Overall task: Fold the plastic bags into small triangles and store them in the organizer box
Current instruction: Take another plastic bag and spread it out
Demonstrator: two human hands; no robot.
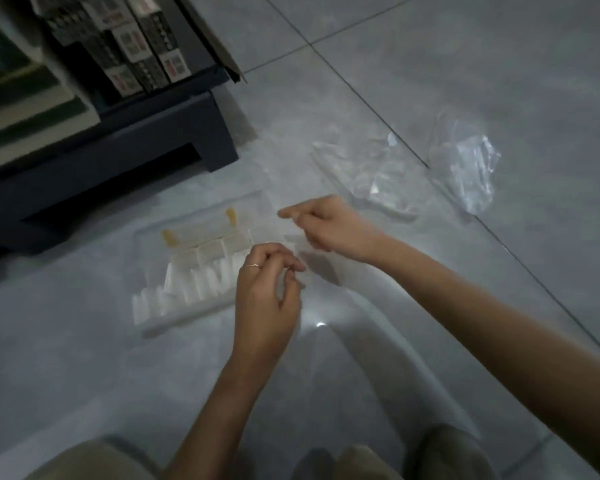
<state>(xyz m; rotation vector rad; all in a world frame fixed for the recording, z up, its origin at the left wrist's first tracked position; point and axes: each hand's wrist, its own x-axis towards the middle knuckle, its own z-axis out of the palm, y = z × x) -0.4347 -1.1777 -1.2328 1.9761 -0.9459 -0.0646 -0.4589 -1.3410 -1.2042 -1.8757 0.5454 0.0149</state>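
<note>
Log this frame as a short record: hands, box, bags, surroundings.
left hand: pinches near end of folded plastic bag
right hand: appears to pinch its other end; blurred
organizer box: on floor, lid open, compartments holding white folded pieces
loose plastic bags: on tiles beyond right hand
shelf unit: dark, upper left, holding cartons

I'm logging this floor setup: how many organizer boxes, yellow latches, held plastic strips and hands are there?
organizer box: 1
yellow latches: 2
plastic strip: 1
hands: 2, left hand and right hand
Total: 6
</note>
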